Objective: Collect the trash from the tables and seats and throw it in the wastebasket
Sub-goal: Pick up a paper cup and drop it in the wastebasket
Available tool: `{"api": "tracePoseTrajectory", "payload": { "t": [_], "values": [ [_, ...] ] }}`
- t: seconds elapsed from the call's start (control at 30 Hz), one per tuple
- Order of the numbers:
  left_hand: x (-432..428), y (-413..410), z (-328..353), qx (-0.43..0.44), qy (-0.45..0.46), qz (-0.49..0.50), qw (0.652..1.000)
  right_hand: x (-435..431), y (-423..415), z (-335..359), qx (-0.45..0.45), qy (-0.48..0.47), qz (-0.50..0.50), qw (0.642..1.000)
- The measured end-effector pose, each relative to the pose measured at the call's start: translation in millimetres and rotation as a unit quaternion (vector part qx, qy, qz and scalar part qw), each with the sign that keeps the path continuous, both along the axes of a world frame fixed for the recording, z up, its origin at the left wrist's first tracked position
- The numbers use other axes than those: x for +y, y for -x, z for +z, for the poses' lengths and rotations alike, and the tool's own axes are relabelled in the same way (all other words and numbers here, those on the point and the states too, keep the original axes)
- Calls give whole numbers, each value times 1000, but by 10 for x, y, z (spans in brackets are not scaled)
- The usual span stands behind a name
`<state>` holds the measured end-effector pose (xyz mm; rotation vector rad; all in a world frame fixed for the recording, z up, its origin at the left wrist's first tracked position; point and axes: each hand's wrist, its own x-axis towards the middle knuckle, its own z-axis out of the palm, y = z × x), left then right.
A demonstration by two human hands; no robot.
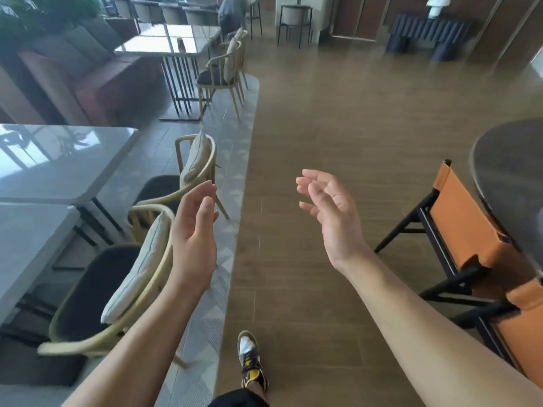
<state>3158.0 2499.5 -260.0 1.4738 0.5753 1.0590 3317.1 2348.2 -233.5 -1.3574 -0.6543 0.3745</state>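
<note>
**Walking the aisle, hands empty**

Left hand and right hand both loosely spread, palms facing, gripping nothing. No trash or wastebasket visible. Best to scan each grey table and chair seat on the way past.

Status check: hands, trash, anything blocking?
Left hand open, empty. Right hand open, empty. No trash or wastebasket in view; glossy grey tabletop bare. Brown wood-plank aisle ahead unobstructed.
</note>
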Motion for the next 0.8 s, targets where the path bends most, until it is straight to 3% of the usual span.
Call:
{"api": "tracePoseTrajectory", "payload": {
  "t": [0.37, 0.8],
  "values": [
    [2164, -1569, 268, 2, 10, -38, 999, 2113, -1439, 269, -16, 0, -22, 1000],
    [4152, -3511, 92, 7, -6, -37, 999, 4092, -3457, 31, 1, 2, 5, 1000]
  ]
}}
